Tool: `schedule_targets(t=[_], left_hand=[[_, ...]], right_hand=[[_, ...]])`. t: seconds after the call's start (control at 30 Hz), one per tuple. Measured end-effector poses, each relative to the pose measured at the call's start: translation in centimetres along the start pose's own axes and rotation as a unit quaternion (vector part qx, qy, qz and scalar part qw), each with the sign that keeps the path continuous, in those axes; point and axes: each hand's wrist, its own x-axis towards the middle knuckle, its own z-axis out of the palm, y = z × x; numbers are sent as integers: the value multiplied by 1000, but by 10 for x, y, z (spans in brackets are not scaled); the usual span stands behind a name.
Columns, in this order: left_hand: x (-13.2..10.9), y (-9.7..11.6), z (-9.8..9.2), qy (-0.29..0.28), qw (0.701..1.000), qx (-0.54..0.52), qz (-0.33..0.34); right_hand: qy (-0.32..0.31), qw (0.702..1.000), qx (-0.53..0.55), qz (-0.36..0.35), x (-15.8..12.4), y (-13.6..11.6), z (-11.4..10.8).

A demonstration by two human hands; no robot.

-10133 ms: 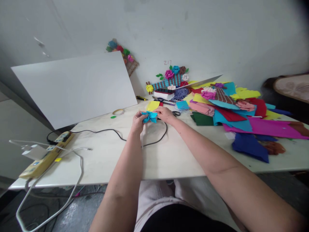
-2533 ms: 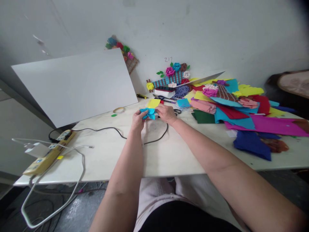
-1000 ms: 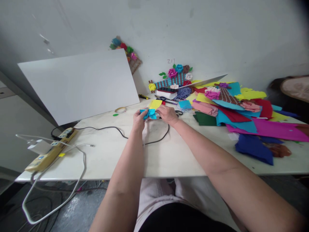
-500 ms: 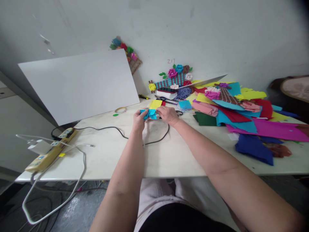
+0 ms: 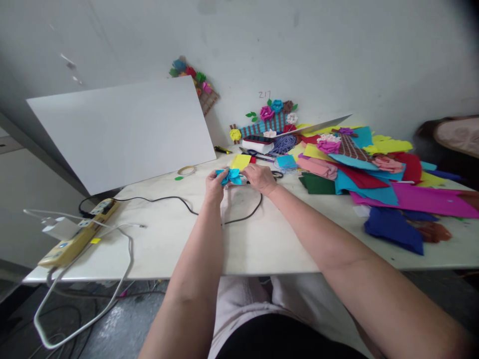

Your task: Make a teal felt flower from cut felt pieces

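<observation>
My left hand (image 5: 214, 186) is closed on a bright blue paper flower (image 5: 232, 176), its thumb pressed over the folded petals. Beside the flower's right edge, my right hand (image 5: 261, 178) has its fingers pinched together; what lies between them is too small to tell. Just behind the flower lies a yellow paper square (image 5: 240, 161), with a bit of red paper (image 5: 253, 160) at its side. Scissors (image 5: 277, 174) are partly hidden behind my right hand. A black cord (image 5: 245, 218) loops on the table below both hands.
A large white board (image 5: 123, 134) leans on the wall. At left, a yellow power strip (image 5: 71, 240) carries a white charger and cables. Coloured crepe paper (image 5: 411, 197) is heaped on the right. A roll of tape (image 5: 187, 170) and a cutter (image 5: 223, 149) lie behind.
The fingers of my right hand have shifted slightly at the flower's right edge, and its petals look a little more spread. My left hand keeps its hold.
</observation>
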Motion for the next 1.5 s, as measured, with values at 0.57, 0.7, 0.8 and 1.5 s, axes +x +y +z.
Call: schedule_targets(t=[0.57, 0.7, 0.8, 1.5], left_hand=[[2, -2, -3, 4, 1000, 2, 4], [1, 0, -2, 11, 1000, 0, -2], [-1, 2, 0, 13, 1000, 3, -3], [-1, 2, -2, 15, 1000, 20, 12]], right_hand=[[-9, 1000, 21, 6, -1, 4, 3], [-4, 1000, 23, 8, -1, 6, 5], [-3, 999, 38, 5, -1, 8, 7], [-41, 999, 15, 25, -2, 8, 7]])
